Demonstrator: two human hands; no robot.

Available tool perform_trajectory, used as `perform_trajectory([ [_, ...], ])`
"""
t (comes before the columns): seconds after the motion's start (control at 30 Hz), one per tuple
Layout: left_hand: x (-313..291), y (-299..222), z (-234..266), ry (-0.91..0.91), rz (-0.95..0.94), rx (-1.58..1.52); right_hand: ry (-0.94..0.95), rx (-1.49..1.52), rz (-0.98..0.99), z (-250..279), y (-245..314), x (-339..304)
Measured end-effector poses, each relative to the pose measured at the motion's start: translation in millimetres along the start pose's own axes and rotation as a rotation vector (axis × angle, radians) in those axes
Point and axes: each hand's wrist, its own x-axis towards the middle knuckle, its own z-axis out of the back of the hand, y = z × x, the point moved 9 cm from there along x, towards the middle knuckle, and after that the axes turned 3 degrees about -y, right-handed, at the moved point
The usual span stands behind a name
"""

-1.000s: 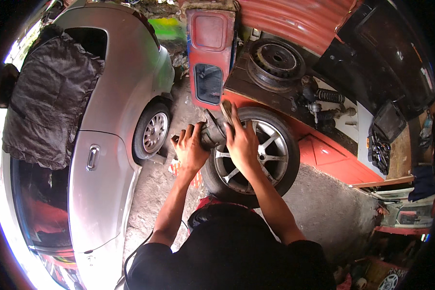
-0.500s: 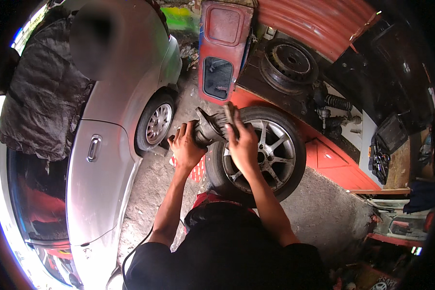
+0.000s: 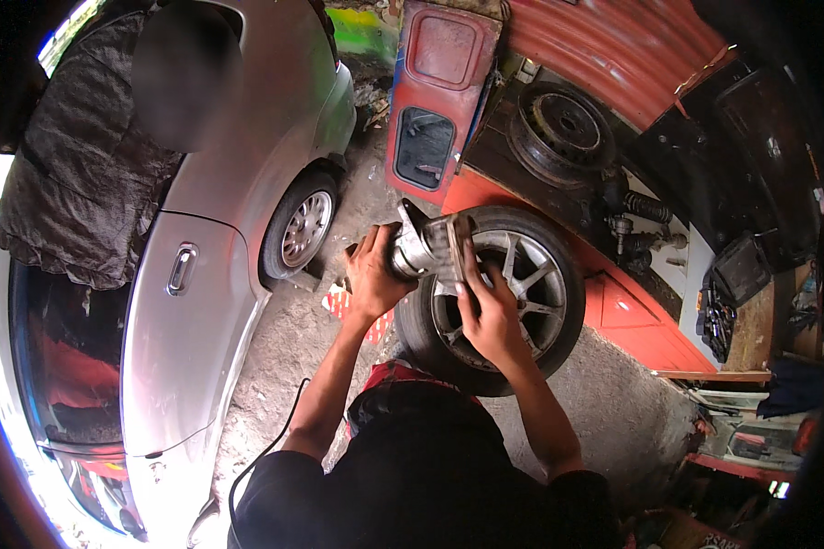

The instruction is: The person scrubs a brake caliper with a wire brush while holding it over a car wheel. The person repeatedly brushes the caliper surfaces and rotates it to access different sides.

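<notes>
A metal part (image 3: 415, 252) is held in the left hand (image 3: 375, 277), in front of the body and just left of the wheel (image 3: 542, 274). By the right hand (image 3: 492, 316) a brush (image 3: 449, 245) is held, directly right of the part. The left hand is the nearer of the 2 to the part, which lies against the right side of its fingers; from the right fingers it is separated by the brush. The brush is set with its long axis running near to far, its bristles turned left to the part; whether they are touched to it cannot be told.

On the part, 1 lug is pointed to the far side. Its long axis cannot be told surely, since its left end is covered by the left hand. The left fingers are seen curled over the part, slightly apart. The brush's back is pinched by the right fingers; the thumb's contact cannot be made out. To the left, a silver car (image 3: 188, 357) is parked.
</notes>
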Motion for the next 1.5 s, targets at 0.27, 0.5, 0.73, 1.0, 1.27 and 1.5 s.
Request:
perform_trajectory([
  [0.27,2,-10,2,-0.020,-0.008,0.122,-0.093,-0.069,-0.119,-6,-9,-3],
  [0.5,-8,-13,-9,0.084,-0.007,0.143,-0.212,-0.155,-0.086,13,-13,62],
  [0.73,-8,-4,-19,0.092,-0.008,0.054,-0.295,0.119,-0.323,44,-45,5],
  [1.0,2,-7,-21,0.084,0.001,0.142,-0.227,-0.258,-0.127,24,-58,-37],
  [1.27,-7,-18,-23,0.089,0.048,0.156,-0.387,-0.167,-0.144,27,-55,20],
  [1.5,-7,-19,-22,0.068,0.007,0.241,-0.365,-0.215,-0.118,22,-62,0],
])
